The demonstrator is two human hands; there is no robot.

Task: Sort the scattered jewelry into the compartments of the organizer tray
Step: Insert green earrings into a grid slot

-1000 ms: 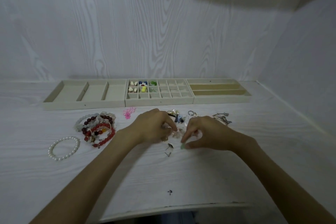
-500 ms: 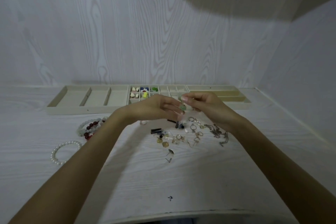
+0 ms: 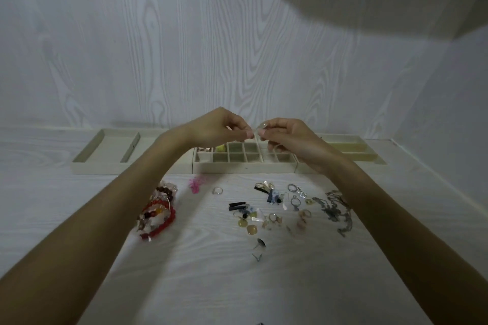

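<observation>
Small pale jewelry piece [image 3: 261, 125] pinched between both hands' fingertips.

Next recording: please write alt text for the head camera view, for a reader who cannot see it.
Two bare hands, left hand and right hand, pinch a small pale piece together above the beige gridded organizer tray. On the white wood-grain table below lie red beaded bracelets, a pink charm and scattered small rings and earrings.
</observation>
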